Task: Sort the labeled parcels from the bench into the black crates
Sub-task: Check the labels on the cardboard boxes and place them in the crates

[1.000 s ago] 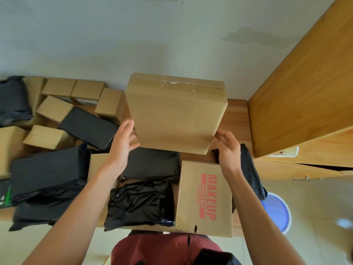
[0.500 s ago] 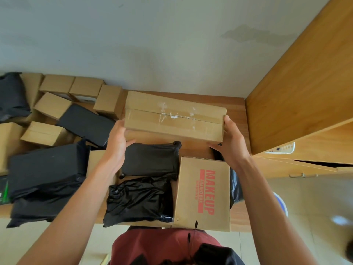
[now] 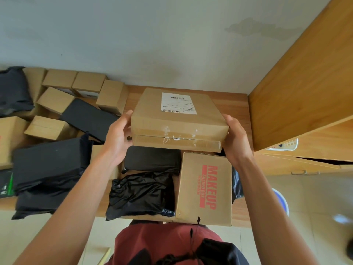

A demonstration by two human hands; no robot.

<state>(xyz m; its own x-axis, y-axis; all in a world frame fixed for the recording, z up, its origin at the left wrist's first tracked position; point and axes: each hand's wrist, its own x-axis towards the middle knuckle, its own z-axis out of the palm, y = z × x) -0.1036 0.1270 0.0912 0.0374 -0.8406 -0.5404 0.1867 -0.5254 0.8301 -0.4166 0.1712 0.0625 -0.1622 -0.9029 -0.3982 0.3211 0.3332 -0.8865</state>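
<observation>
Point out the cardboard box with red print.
The MAKEUP box at the bench's near edge, just below the held box; the other cardboard boxes show no red print.

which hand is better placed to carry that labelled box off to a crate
Neither alone. The left hand and right hand grip opposite ends of the wide labelled box, lifted above the bench. No crate shows, so I cannot tell which side favours it.

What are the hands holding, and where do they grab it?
Both hands hold one flat cardboard box with a white label on top. The left hand grips its left side, the right hand its right side.
</observation>
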